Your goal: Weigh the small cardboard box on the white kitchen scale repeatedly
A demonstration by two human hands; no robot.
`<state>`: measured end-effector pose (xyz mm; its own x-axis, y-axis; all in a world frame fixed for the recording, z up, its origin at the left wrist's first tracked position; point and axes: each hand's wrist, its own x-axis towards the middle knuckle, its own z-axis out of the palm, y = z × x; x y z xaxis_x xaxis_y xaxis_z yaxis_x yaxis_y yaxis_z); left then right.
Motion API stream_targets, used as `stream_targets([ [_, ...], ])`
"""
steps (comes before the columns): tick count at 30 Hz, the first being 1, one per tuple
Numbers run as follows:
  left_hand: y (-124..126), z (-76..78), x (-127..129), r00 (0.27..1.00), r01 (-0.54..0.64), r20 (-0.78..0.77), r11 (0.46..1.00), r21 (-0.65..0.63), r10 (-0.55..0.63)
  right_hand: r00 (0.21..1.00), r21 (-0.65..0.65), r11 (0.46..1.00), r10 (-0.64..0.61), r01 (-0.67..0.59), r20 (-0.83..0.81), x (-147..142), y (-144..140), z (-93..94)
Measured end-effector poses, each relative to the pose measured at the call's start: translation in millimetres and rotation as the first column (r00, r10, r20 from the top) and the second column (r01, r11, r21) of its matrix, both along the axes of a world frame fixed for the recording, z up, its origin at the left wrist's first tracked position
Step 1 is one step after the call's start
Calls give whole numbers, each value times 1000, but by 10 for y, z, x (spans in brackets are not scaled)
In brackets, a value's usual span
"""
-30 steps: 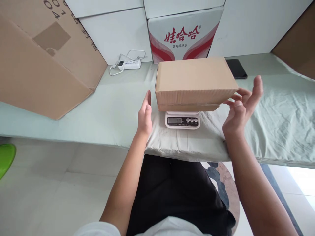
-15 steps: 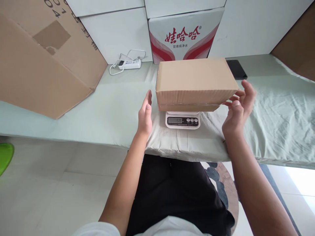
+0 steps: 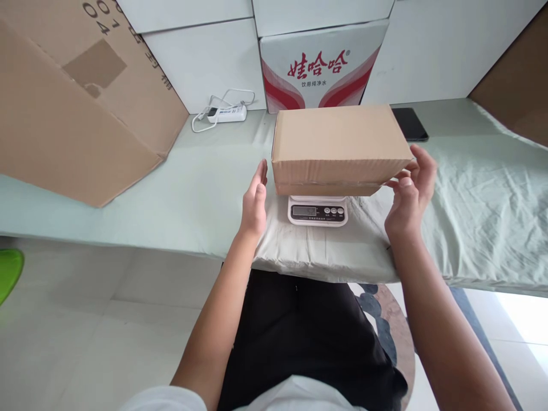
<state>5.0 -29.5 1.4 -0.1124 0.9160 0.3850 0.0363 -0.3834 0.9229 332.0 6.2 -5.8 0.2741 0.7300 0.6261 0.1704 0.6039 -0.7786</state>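
A closed brown cardboard box (image 3: 342, 137) rests on a small white digital kitchen scale (image 3: 317, 212), whose display and buttons show in front of it. The box hides the scale's weighing plate. Just off the box's left end is my left hand (image 3: 256, 200), upright with fingers stretched and holding nothing. At the right end, my right hand (image 3: 410, 191) has its fingers spread and curved around the lower corner. Its fingertips are close to the cardboard; whether they touch it I cannot tell.
The pale green cloth (image 3: 214, 188) covers the surface. Behind stand white cartons (image 3: 205, 63) and a red-lettered carton (image 3: 321, 71). A white device with a cable (image 3: 226, 112) lies back left, a black phone (image 3: 410, 124) back right. A large cardboard box (image 3: 85, 125) leans at left.
My right hand has moved slightly left, nearer the box's right end. My left hand has also come a little closer to the box. The box stays on the scale.
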Motion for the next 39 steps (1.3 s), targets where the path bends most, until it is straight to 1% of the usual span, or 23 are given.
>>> stream_targets([
  [7, -6, 29, 8, 1000, 14, -22, 999, -29, -14, 1000, -23, 1000, 22, -22, 4, -23, -17, 21],
  [17, -6, 9, -3, 998, 29, -51, 999, -25, -30, 1000, -31, 999, 10, -9, 29, -8, 9, 1],
  [24, -15, 26, 3, 998, 29, -55, 999, -24, -30, 997, -40, 999, 3, 0, 84, -37, -44, 51],
  [28, -23, 39, 7, 998, 44, -53, 999, -8, -44, 996, -27, 999, 20, -18, 85, -44, -56, 66],
  [34, -30, 36, 2, 996, 45, -77, 999, -11, -45, 996, -12, 1000, 11, -10, 93, -48, -49, 66],
  [39, -34, 44, 2, 995, 71, -70, 997, -11, -71, 995, -26, 1000, 16, -13, 97, -44, -56, 64],
])
